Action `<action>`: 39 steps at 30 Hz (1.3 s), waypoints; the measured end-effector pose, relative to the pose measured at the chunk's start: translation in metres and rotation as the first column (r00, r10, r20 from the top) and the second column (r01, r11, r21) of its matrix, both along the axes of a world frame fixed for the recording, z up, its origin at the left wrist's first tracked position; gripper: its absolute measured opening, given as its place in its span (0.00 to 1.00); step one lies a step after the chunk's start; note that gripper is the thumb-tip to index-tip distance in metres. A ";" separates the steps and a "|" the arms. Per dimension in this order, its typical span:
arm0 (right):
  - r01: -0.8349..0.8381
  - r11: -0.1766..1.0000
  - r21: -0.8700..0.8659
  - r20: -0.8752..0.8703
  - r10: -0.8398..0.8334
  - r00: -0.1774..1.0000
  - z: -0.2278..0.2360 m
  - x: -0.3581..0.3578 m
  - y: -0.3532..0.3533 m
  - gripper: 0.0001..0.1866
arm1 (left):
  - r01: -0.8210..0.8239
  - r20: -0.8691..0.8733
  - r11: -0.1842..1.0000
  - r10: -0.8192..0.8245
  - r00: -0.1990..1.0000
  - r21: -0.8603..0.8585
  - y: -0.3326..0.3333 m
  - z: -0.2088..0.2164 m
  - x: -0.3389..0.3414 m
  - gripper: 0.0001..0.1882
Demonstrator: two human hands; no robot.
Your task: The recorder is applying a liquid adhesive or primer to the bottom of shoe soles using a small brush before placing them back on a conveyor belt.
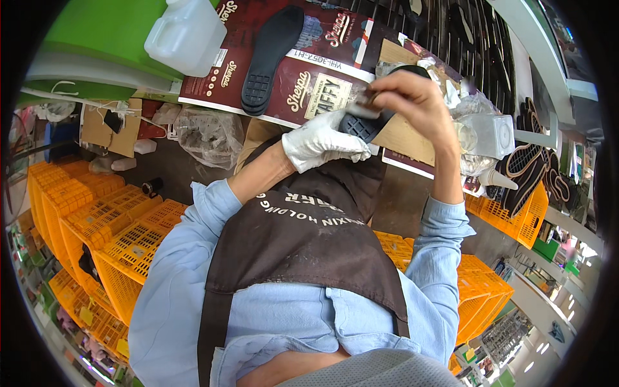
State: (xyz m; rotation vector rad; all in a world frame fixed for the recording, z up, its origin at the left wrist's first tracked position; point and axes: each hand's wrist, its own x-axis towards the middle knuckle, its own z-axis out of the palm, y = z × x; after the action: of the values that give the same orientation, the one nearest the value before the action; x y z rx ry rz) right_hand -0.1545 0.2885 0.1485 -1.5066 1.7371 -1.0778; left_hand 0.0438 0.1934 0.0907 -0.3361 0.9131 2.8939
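Observation:
My left hand [327, 139], in a white glove, grips the heel end of a black shoe sole [362, 127] with a grid tread, tilted over the front edge of the bench. Above it my bare right hand [412, 103] is closed on a small brush [366, 108] with a brownish body and a pale end. Motion smears the brush, and whether it touches the sole I cannot tell. Part of the sole is hidden behind the right hand. To the left lie more black shoe soles [273, 58], apparently stacked, on the maroon printed cardboard [296, 119] covering the bench.
A white plastic jug [187, 40] stands at the back left. On the right are a clear plastic container [495, 135] and a pale nozzle [500, 180]. Dark outlined soles [523, 168] hang beyond them. Orange crates [138, 242] fill the left side; another crate [480, 297] is at right.

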 end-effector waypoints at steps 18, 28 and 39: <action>0.299 0.923 -0.241 -0.352 -0.371 0.859 0.012 0.010 0.042 0.11 | 0.027 -0.094 0.945 0.004 0.996 0.327 0.000 -0.009 -0.004 0.21; -0.020 0.984 -0.179 -0.333 -0.041 0.942 0.014 0.055 0.060 0.14 | 0.028 -0.141 0.680 0.112 0.984 0.732 0.000 -0.024 -0.012 0.25; -0.027 0.944 -0.328 -0.429 -0.124 0.895 0.006 0.077 0.059 0.17 | 0.037 -0.130 0.699 0.081 0.988 0.715 0.001 -0.024 -0.013 0.26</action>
State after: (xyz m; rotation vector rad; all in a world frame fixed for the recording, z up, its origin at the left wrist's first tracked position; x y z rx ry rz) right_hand -0.0779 0.3472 0.1550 -2.0583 1.9766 -1.1541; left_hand 0.0308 0.1944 0.0663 -0.0468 -0.2774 3.0305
